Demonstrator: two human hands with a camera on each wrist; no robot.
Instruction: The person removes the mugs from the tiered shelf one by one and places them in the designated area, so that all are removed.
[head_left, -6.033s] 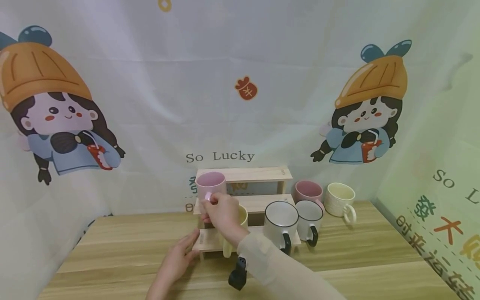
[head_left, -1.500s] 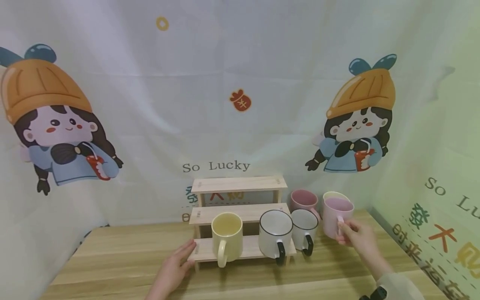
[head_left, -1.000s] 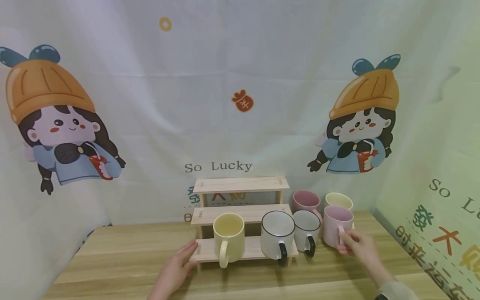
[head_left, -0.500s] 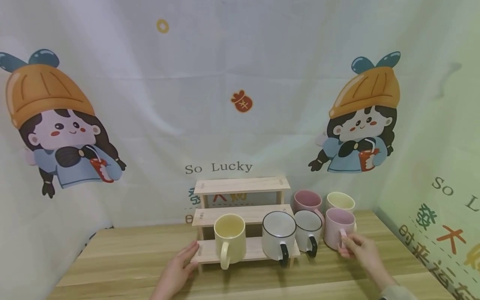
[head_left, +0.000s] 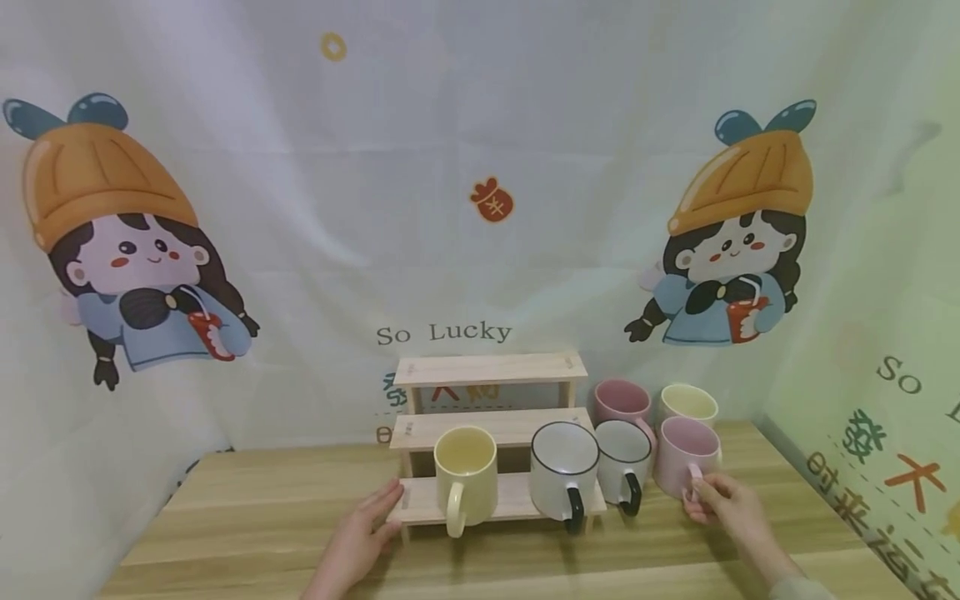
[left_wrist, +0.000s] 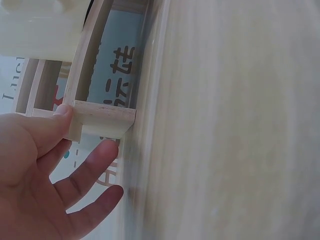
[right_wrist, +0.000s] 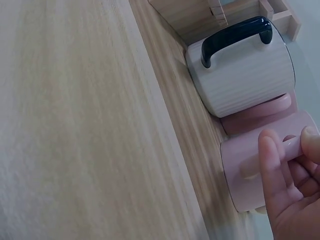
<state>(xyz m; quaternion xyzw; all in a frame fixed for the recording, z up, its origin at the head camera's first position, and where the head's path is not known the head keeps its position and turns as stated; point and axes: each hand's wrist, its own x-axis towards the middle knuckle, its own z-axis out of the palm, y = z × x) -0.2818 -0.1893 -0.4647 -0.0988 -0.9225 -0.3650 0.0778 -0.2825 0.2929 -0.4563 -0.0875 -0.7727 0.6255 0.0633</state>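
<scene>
Pale-pink mug point(head_left: 672, 472), likely ceramic: right grip point(head_left: 733, 507) pinches handle point(head_left: 694, 480), left grip point(head_left: 362, 532) touches wooden rack point(head_left: 513, 427).

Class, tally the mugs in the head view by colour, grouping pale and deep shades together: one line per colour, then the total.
Yellow mugs: 2
White mugs with black rims: 2
Pink mugs: 2
Total: 6

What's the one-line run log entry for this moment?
Right hand: pinching light pink mug by handle | Left hand: touching left end of rack | Bottom tier: yellow mug, white mug
</scene>
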